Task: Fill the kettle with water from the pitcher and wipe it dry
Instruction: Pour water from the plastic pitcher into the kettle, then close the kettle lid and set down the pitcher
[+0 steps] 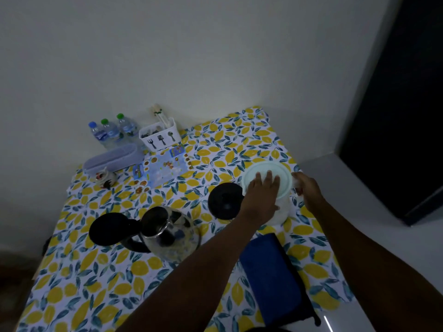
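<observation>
Left hand [260,195] lies flat, fingers spread, on the pale green lid [275,172] of the white pitcher [281,212]. Right hand [309,190] is curled around the pitcher's far-right side, probably on the handle; dim light, the grip is hard to read. Pitcher stands upright on the lemon-print tablecloth [96,283], at 2 o'clock from table centre. Black round base [225,200] is just beside the pitcher at 9 o'clock. Glass kettle [167,233] sits at table centre, its black lid [110,228] hinged open towards 9 o'clock. Folded blue cloth [271,276] is at 6 o'clock from the pitcher. Three water bottles [110,131] and a white cutlery caddy [159,136] stand at 11 o'clock against the wall.
</observation>
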Available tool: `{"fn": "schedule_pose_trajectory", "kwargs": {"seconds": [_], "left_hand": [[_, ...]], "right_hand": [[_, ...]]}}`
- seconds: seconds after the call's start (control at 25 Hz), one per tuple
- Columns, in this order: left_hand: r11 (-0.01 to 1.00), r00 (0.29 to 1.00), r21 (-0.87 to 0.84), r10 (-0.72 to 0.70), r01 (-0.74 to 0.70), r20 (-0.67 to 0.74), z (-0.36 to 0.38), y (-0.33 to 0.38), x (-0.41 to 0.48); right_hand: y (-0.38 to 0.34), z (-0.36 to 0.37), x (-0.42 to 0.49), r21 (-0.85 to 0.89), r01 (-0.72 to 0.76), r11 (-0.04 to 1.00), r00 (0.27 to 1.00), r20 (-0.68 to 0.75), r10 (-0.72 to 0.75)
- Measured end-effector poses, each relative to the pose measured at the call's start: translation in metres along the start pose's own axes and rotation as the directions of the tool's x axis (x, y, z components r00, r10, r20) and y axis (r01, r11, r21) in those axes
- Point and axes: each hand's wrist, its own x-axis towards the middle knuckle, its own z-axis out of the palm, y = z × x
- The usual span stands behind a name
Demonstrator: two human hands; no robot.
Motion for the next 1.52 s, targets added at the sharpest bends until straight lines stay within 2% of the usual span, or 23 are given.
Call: {"fn": "schedule_pose_trajectory", "kwargs": {"seconds": [0.2,0.32,0.44,0.52,0.6,0.68,0.76,0.92,1.04,1.2,1.36,1.52], "left_hand": [[0.999,0.994,-0.01,0.033,-0.034,-0.108,0.012,-0.003,0.0],[1.0,0.985,0.018,0.01,-0.007,-0.172,0.02,0.0,-0.001],[1.0,0.98,-0.003,0.026,-0.027,-0.2,0.018,-0.002,-0.001],[0.995,0.967,-0.09,0.008,-0.032,-0.255,0.017,-0.003,-0.01],[0.971,0.943,-0.238,-0.066,-0.014,-0.327,0.023,-0.006,-0.028],[0.933,0.924,-0.359,-0.143,0.007,-0.354,0.03,-0.011,-0.053],[0.91,0.922,-0.414,-0.188,0.034,-0.339,0.037,-0.023,-0.079],[0.897,0.891,-0.428,-0.279,0.109,-0.358,0.046,-0.048,-0.129],[0.882,0.851,-0.45,-0.337,0.136,-0.403,0.046,-0.073,-0.164],[0.872,0.785,-0.437,-0.425,0.221,-0.451,0.049,-0.116,-0.214],[0.792,0.64,-0.515,-0.588,0.329,-0.495,0.053,-0.153,-0.263],[0.719,0.484,-0.554,-0.693,0.419,-0.534,0.051,-0.19,-0.295]], "right_hand": [[0.007,-0.011,0.015,-0.028,0.059,0.998,0.996,0.066,-0.057],[0.011,-0.016,0.018,-0.134,0.117,0.984,0.992,0.061,-0.11],[0.011,-0.022,0.008,-0.362,0.263,0.894,0.96,0.004,-0.281],[0.007,-0.025,-0.011,-0.392,0.362,0.846,0.92,0.004,-0.392],[0.01,-0.025,-0.035,-0.433,0.491,0.756,0.852,0.058,-0.52],[0.018,-0.021,-0.06,-0.528,0.642,0.556,0.719,0.162,-0.676],[0.023,-0.011,-0.083,-0.593,0.716,0.369,0.619,0.295,-0.728],[0.034,0.03,-0.124,-0.596,0.765,0.244,0.581,0.475,-0.661],[0.044,0.074,-0.146,-0.518,0.826,0.222,0.53,0.578,-0.621],[0.055,0.141,-0.169,-0.479,0.859,0.18,0.5,0.712,-0.493],[0.071,0.196,-0.185,-0.475,0.864,0.167,0.502,0.79,-0.351],[0.073,0.232,-0.195,-0.505,0.838,0.205,0.545,0.774,-0.321]]}}
